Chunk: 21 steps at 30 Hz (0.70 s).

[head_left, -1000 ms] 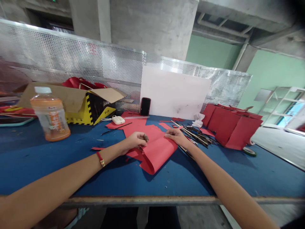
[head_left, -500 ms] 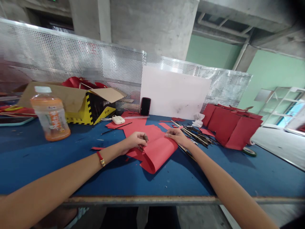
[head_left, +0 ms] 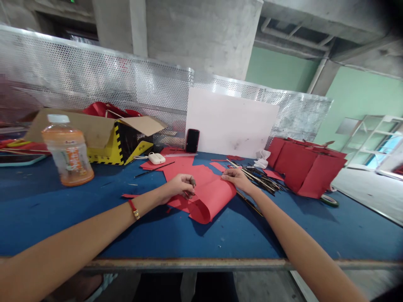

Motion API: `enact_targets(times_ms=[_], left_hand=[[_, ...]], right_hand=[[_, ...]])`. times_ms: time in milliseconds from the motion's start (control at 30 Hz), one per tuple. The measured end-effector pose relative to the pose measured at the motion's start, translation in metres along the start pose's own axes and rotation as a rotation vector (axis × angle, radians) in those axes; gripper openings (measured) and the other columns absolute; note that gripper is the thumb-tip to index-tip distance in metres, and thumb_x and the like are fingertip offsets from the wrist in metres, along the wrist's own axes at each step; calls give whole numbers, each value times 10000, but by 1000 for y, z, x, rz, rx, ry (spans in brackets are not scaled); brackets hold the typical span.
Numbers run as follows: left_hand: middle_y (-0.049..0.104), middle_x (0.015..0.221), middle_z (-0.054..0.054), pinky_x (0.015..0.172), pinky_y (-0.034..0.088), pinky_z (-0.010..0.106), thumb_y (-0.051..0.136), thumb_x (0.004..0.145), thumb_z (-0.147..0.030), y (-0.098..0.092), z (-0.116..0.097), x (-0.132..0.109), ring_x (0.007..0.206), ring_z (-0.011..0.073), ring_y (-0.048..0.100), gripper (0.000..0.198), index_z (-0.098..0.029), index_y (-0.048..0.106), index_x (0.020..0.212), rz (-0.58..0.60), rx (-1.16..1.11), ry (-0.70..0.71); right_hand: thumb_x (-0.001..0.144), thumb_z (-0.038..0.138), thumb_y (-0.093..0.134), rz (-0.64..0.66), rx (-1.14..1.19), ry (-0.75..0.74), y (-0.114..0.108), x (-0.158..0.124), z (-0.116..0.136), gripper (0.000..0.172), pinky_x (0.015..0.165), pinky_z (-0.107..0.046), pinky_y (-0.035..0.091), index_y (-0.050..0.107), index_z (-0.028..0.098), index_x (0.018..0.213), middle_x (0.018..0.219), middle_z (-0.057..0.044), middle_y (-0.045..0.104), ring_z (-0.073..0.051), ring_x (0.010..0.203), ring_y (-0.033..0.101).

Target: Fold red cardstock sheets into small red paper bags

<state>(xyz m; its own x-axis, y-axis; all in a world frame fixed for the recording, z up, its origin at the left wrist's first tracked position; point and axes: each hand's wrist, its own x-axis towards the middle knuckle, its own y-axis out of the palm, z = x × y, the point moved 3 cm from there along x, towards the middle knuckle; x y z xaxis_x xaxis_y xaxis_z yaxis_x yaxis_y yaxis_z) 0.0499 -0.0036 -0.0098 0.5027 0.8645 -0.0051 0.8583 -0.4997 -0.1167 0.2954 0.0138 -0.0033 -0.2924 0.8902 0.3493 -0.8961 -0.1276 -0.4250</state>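
Left hand (head_left: 178,187) narrows to a pinch on the red paper (head_left: 210,201); right hand (head_left: 237,179) touches it, grip unclear; even pressure favours a smooth curl.

A red paper sheet (head_left: 210,196) lies on the blue table (head_left: 63,218), loosely curled over.

Rt hand (head_left: 237,179) shifted twd rt along upper edge of red paper sheet (head_left: 209,197) vs. earlier frames. Curled fold of sheet now tighter & rounder: lower tip sits higher on blue bench top (head_left: 47,218), no longer the longer pointed drape seen 1 s ago; rt side of curl bulges slightly further rt. More of thin dark stick (head_left: 250,204) now exposed beside rt forearm (head_left: 283,222), lower end visible further out.
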Motion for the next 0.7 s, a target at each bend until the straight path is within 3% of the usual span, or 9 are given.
enact_targets(times_ms=[700], left_hand=[[646, 549, -4, 506, 498, 241, 654, 524, -161, 1, -1, -1, 476, 129, 611, 163, -159, 556, 653, 8, 13, 3]], right_hand=[[705, 504, 711, 28, 9, 26, -3, 2, -7, 348, 615, -280, 364, 643, 163, 717, 671, -2, 599, -147, 653, 515]])
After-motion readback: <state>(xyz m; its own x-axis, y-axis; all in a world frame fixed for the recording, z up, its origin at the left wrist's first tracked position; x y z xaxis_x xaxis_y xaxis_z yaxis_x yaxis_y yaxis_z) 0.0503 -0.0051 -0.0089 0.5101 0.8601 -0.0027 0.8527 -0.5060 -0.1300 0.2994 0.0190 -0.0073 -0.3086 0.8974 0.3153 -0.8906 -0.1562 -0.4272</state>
